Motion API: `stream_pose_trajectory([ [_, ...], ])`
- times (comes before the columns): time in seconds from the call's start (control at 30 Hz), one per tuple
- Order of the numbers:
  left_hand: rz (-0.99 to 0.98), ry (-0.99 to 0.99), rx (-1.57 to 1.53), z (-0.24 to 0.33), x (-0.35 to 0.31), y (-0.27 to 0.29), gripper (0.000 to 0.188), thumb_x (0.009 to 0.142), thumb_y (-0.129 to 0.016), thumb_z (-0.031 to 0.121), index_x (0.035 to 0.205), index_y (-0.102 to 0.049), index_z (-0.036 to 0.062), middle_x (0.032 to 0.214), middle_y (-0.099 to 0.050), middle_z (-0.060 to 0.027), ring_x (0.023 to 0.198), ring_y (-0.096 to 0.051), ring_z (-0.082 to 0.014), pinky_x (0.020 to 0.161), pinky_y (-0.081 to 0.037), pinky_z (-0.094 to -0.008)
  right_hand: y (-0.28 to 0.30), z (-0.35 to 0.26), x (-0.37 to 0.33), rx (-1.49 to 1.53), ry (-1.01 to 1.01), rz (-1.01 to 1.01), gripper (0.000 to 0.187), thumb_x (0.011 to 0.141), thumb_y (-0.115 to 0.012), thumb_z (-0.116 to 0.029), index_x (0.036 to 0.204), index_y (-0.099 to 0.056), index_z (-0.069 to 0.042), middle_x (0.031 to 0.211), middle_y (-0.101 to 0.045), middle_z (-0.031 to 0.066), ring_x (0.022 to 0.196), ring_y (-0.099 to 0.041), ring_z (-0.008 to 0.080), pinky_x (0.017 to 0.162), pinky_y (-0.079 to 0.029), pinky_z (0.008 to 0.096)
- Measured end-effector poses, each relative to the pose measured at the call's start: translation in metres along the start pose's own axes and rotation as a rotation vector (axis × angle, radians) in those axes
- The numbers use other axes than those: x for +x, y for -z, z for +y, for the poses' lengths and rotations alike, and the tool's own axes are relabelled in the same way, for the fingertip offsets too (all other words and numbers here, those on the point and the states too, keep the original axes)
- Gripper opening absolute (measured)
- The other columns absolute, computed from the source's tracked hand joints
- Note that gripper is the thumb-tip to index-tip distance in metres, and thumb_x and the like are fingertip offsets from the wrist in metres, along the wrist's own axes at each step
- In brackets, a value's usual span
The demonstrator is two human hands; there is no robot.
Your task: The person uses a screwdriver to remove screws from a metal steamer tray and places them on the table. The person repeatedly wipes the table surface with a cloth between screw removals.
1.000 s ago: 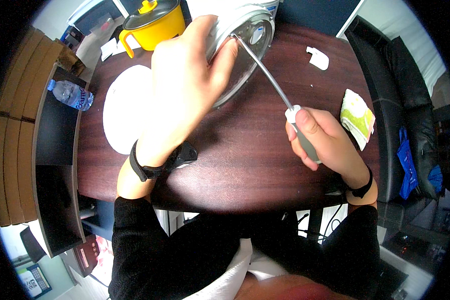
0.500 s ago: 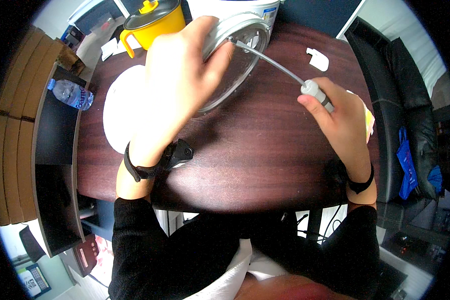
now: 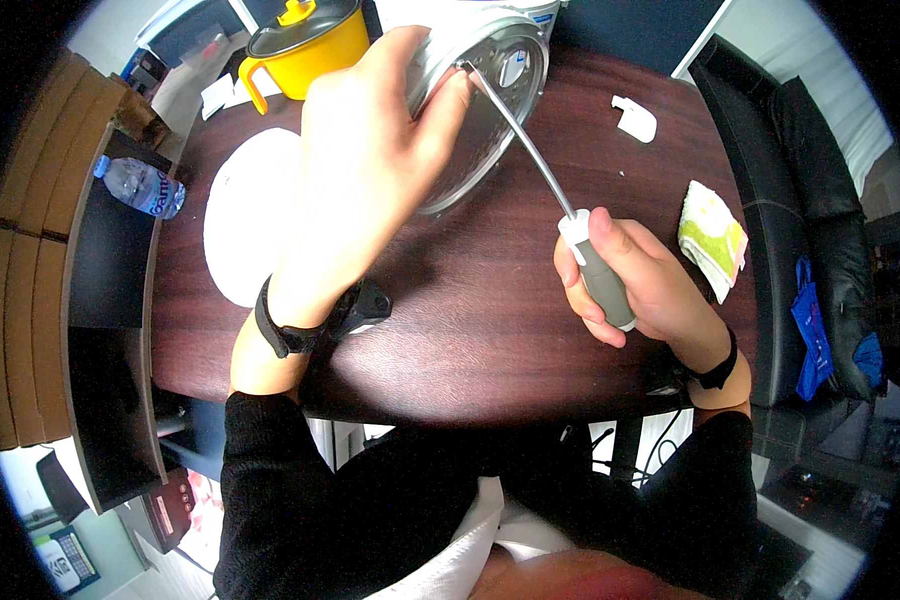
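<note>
A clear round lid (image 3: 485, 130) with a pale rim is held up on a tilt above the table. My left hand (image 3: 375, 140) is closed on its upper left edge, thumb on the near side. My right hand (image 3: 645, 275) grips a screwdriver (image 3: 603, 280) by its grey and white handle. The metal shaft slants up to the left, and its tip is beside my left thumb at the lid. Whether the tip sits in a screw is too small to tell. A white round object (image 3: 240, 215) lies left of my left forearm, partly hidden by it.
A yellow pot (image 3: 315, 50) with a dark lid stands at the back left, beside a white container (image 3: 450, 12). A small white piece (image 3: 635, 120) and a folded cloth (image 3: 712, 240) lie at the right. A water bottle (image 3: 142, 187) rests on the dark shelf at left.
My right hand has moved left and nearer to me, turning the screwdriver steeper, with a changed grip on its handle. The lid has tilted slightly. The cloth now shows fully.
</note>
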State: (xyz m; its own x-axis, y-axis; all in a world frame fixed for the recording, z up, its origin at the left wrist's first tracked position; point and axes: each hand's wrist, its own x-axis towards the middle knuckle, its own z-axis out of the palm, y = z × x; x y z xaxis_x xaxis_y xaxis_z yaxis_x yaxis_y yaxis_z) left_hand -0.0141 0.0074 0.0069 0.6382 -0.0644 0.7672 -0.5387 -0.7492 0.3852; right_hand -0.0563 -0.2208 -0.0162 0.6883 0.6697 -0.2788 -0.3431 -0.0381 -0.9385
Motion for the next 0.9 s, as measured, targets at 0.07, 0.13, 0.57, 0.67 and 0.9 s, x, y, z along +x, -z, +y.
stream_pose_trajectory([
  [0.07, 0.037, -0.061, 0.017, -0.005, 0.0, -0.002, 0.033, 0.08, -0.069, 0.021, 0.1, -0.062, -0.004, 0.057, -0.059, -0.0178, 0.052, -0.063, -0.0296, 0.052, -0.049, -0.0355, 0.003, 0.002, 0.001, -0.026, 0.01, -0.004, 0.052, 0.101, -0.029, -0.048, 0.082, -0.05, -0.005, 0.052, -0.049, 0.0008, 0.037, -0.044, 0.0076, 0.037, -0.031, 0.0192],
  [0.13, 0.049, -0.087, 0.038, -0.005, 0.0, -0.002, 0.032, 0.08, -0.069, 0.021, 0.099, -0.062, -0.0035, 0.057, -0.059, -0.0178, 0.052, -0.063, -0.0301, 0.052, -0.049, -0.0359, 0.006, 0.002, 0.003, -0.12, 0.042, 0.029, 0.049, 0.1, -0.033, -0.047, 0.082, -0.051, -0.005, 0.052, -0.05, 0.0018, 0.037, -0.046, 0.0095, 0.038, -0.033, 0.021],
  [0.57, -0.095, -0.129, 0.097, -0.004, 0.002, 0.009, 0.031, 0.079, -0.072, 0.02, 0.101, -0.064, 0.0001, 0.072, -0.065, -0.0172, 0.06, -0.064, -0.0262, 0.057, -0.049, -0.0336, 0.024, -0.026, -0.009, -1.419, 0.685, 0.84, 0.032, 0.076, -0.075, -0.034, 0.089, -0.065, -0.007, 0.069, -0.063, 0.0108, 0.059, -0.062, 0.0258, 0.052, -0.046, 0.0323],
  [0.67, -0.124, -0.043, 0.062, -0.001, 0.002, 0.011, 0.034, 0.08, -0.072, 0.021, 0.104, -0.064, -0.0005, 0.077, -0.067, -0.0157, 0.064, -0.065, -0.0211, 0.06, -0.05, -0.0301, 0.016, -0.025, -0.011, -1.217, 0.531, 0.733, 0.035, 0.083, -0.069, -0.039, 0.08, -0.062, -0.005, 0.059, -0.058, 0.0069, 0.048, -0.056, 0.0176, 0.045, -0.04, 0.0275],
  [0.9, 0.043, -0.076, -0.023, -0.01, 0.003, 0.004, 0.032, 0.08, -0.071, 0.02, 0.099, -0.063, -0.0033, 0.065, -0.061, -0.019, 0.057, -0.063, -0.03, 0.056, -0.049, -0.0351, 0.01, -0.012, -0.01, -0.321, 0.064, 0.193, 0.048, 0.099, -0.036, -0.047, 0.081, -0.051, -0.005, 0.054, -0.048, -0.0018, 0.036, -0.038, 0.0043, 0.034, -0.03, 0.0181],
])
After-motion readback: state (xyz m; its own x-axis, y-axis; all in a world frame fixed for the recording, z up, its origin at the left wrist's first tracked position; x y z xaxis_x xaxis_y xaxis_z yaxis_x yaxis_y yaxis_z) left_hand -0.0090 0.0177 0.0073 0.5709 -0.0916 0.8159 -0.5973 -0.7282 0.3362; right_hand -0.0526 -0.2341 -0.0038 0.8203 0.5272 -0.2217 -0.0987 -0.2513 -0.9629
